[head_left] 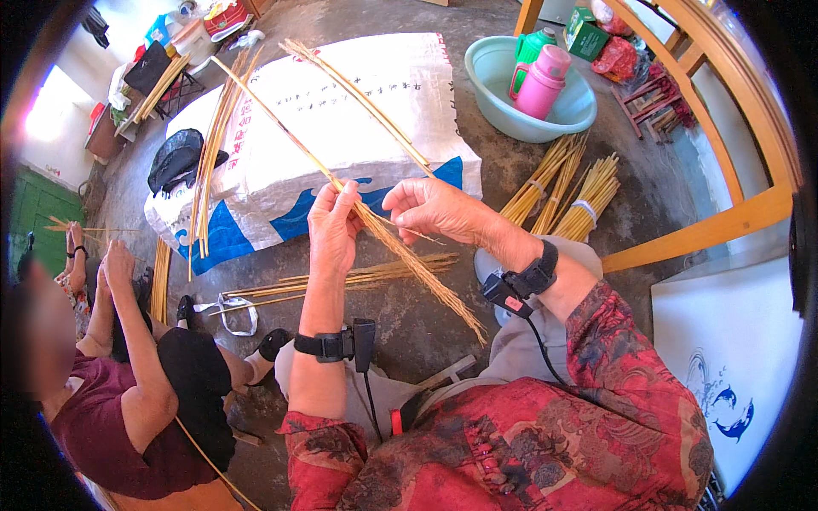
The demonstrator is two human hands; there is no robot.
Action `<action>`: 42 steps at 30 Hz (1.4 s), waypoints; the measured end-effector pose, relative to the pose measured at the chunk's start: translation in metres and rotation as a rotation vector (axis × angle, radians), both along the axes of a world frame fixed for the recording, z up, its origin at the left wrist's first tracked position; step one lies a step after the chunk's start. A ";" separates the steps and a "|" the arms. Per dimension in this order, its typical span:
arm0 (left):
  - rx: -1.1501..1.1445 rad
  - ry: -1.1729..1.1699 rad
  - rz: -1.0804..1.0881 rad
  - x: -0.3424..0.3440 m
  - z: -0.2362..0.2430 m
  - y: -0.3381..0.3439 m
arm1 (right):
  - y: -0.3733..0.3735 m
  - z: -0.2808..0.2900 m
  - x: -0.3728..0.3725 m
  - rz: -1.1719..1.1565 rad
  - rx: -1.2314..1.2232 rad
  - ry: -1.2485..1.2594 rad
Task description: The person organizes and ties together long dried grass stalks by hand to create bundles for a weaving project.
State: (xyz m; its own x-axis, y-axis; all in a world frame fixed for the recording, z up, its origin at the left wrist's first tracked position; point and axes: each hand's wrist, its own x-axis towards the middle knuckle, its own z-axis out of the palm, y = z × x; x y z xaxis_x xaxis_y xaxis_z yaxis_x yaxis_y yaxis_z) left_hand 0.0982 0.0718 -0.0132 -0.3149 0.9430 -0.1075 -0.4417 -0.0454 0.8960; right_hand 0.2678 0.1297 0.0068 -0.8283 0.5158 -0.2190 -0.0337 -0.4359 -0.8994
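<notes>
My left hand is closed around a long straw stalk, which runs up to the left, its brushy seed head hanging down to the lower right. Just right of it, my right hand has curled fingers beside the stalk, seemingly on a thin strand of the seed head; its fingertips are partly hidden. Beyond both hands, a white woven sack with a blue wave pattern lies spread with loose stalks and a black bag on it.
A co-worker's hands and another person's hand are at left. Tied straw bundles, a basin with flasks, a wooden chair frame and a white board are at right. More stalks lie on the floor.
</notes>
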 end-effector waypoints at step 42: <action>0.224 -0.377 -0.248 -0.001 0.005 -0.009 | -0.002 -0.003 0.001 -0.074 0.260 0.061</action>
